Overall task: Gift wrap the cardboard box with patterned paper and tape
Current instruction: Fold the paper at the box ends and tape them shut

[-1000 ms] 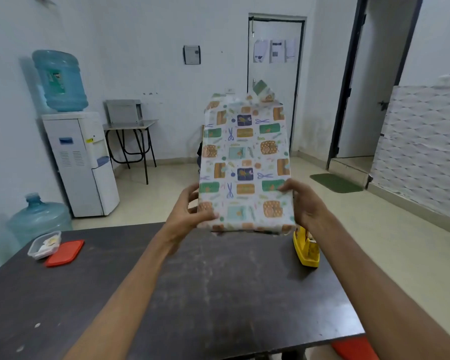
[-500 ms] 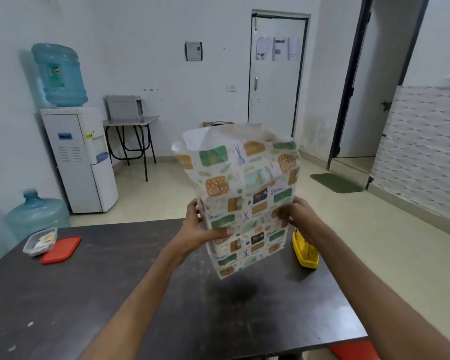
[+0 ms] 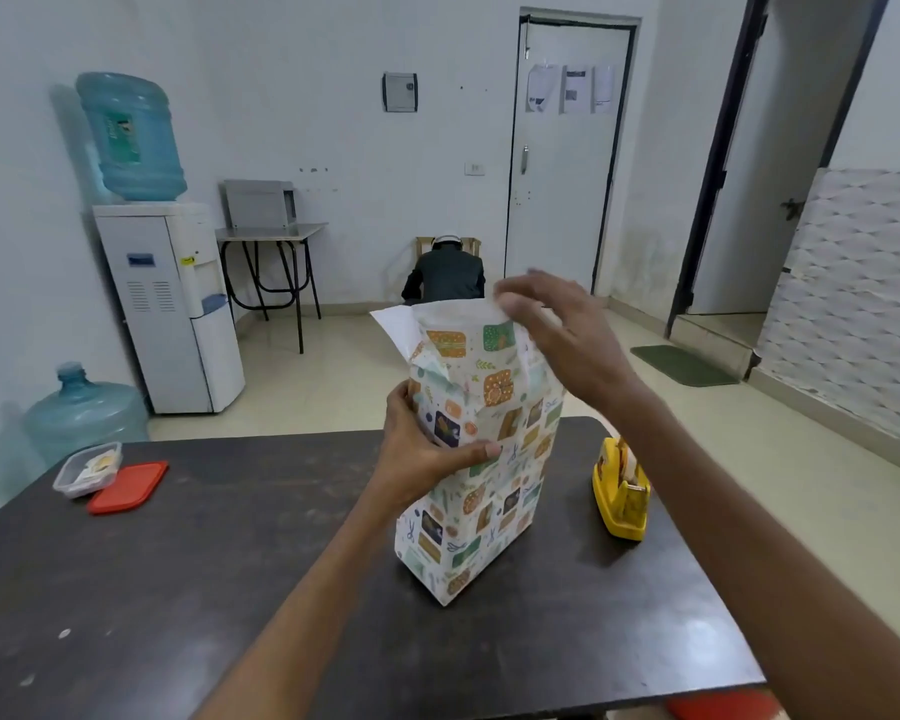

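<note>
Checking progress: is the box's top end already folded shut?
No, the paper stands open at the top, by the right hand.

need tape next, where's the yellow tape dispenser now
In the head view, the yellow tape dispenser stands on the dark table toward its right edge, just right of the wrapped box.

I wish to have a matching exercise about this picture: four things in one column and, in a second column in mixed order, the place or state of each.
Things:
1. wrapped box
2. tape dispenser
3. red lid
4. right hand

Places or states:
A. lies flat near the left end of the table, beside a clear container
B. stands on end on the table, gripped by the left hand
C. is up at the loose paper on top of the box
D. sits on the table, to the right of the box

Pairs: 1-B, 2-D, 3-A, 4-C
</note>
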